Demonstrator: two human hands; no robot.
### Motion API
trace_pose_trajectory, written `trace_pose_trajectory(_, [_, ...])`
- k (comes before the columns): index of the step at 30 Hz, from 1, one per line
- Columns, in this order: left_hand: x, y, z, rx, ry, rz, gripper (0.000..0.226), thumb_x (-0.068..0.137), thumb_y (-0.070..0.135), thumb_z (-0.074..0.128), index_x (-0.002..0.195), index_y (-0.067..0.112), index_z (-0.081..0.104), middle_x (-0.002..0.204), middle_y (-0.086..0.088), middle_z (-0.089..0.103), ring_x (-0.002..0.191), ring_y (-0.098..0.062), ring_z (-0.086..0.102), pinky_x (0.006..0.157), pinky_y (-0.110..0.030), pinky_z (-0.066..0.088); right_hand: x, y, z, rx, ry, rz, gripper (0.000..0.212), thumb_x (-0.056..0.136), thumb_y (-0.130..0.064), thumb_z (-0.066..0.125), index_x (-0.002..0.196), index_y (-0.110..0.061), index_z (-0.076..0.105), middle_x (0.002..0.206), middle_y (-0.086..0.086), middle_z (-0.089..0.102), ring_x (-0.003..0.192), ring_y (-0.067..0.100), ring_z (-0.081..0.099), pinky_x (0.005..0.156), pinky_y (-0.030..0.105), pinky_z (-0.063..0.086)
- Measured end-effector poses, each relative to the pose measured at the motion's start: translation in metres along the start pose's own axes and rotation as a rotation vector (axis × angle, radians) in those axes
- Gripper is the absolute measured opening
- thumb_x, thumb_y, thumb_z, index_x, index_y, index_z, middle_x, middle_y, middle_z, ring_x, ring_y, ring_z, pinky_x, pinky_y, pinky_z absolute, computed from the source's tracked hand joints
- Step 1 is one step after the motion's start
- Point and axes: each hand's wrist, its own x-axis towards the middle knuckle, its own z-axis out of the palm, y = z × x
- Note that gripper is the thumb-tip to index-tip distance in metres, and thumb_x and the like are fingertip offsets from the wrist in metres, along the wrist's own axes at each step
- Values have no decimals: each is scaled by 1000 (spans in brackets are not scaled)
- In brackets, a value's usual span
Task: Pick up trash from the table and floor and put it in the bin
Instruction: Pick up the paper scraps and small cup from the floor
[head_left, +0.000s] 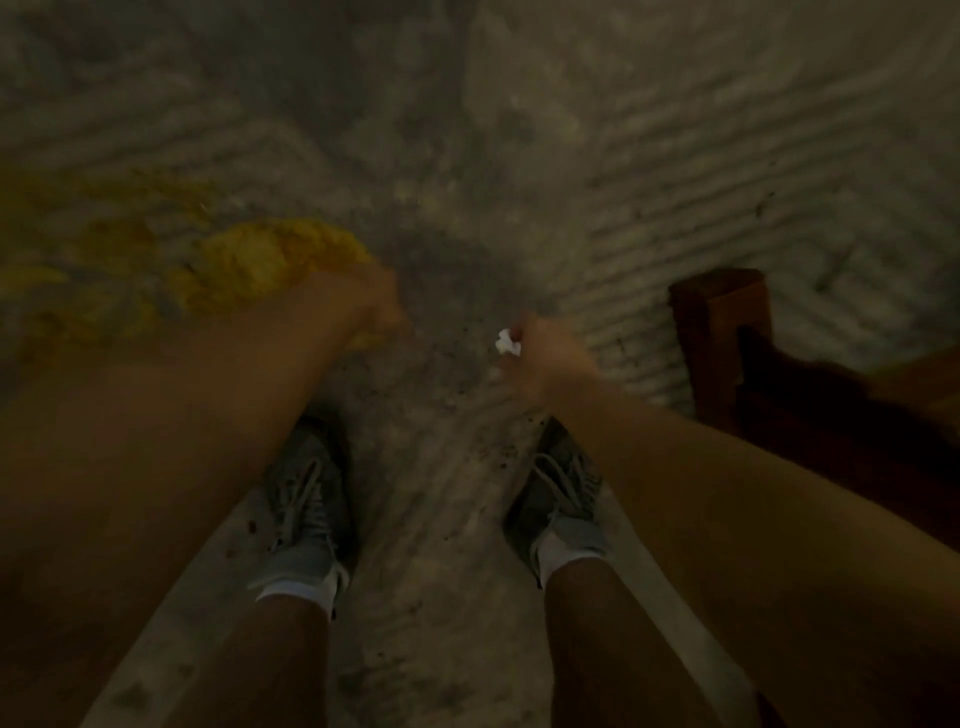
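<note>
I look straight down at a dim concrete floor. My right hand (550, 358) is closed around a small white crumpled scrap of paper (506, 343), which sticks out past the fingers just above the floor. My left hand (376, 306) is closed on a blurred yellow plastic bag (260, 265) that spreads out to the left. No bin shows in this view.
My two feet in grey laced shoes (306, 514) (563, 488) stand on the floor below the hands. A dark wooden furniture leg (719, 332) rises at the right, with more dark wood behind it. Small dark crumbs dot the floor (467, 156) between the shoes.
</note>
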Motion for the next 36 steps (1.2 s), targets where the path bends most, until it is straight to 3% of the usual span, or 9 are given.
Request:
trace_pose_trajectory(2, [-38,-3,-28,-135,113,-1,68,90,54,59,140,9,52,144,-20,51,126,-39,51,105,-44,42,-33,-19,-27,96,53,-7,25,97,-32,58,109,-11,64,110,12,69,103,27,64,79,28,45])
trace_pose_trajectory(5, [-114,-8,-70,-389,387,60,56,87,44,69,130,9,60,130,-21,62,117,-38,58,96,-41,46,-88,-58,-77,192,168,-39,17,96,-37,58,90,-21,60,81,-1,63,81,21,63,62,20,34])
trace_pose_trajectory(8, [-194,-22,-117,-488,458,87,50,86,41,69,124,10,64,122,-20,66,110,-36,62,89,-38,47,-148,-103,-133,278,317,-60,18,95,-41,60,83,-26,59,70,-7,61,68,14,58,52,17,31])
trace_pose_trajectory(14, [-361,-44,-227,-350,565,131,47,85,53,64,119,21,65,120,-7,69,112,-26,63,88,-34,49,-287,-189,-237,357,503,-93,18,91,-44,63,88,-26,63,76,-9,67,67,6,60,54,13,38])
trace_pose_trajectory(17, [-442,-38,-285,-340,680,178,43,84,55,64,115,24,66,113,-1,72,107,-23,65,84,-32,50,-350,-215,-288,345,565,-138,14,89,-40,64,92,-27,60,85,-9,66,77,10,62,67,26,46])
trace_pose_trajectory(21, [-532,-9,-355,-369,774,283,37,83,57,64,108,31,66,100,10,70,89,-12,66,73,-29,50,-415,-222,-352,352,693,-164,13,90,-38,64,89,-30,55,87,-7,61,80,14,58,72,30,46])
trace_pose_trajectory(24, [-570,28,-402,-365,790,387,29,82,59,65,102,38,63,94,13,68,77,-3,62,66,-26,50,-442,-209,-395,377,782,-147,14,88,-40,64,90,-33,52,89,-11,58,81,12,57,71,30,46])
trace_pose_trajectory(28, [-579,75,-450,-328,751,454,30,82,61,64,105,42,59,92,18,65,81,2,61,69,-22,51,-440,-178,-442,413,840,-148,18,87,-40,64,100,-28,60,96,-8,61,86,12,59,73,30,48])
trace_pose_trajectory(36, [-538,166,-529,-76,618,372,22,85,55,64,101,42,56,92,18,61,83,2,60,73,-23,53,-408,-97,-519,425,760,-68,26,90,-40,61,110,-24,61,108,-1,65,97,17,63,81,33,51])
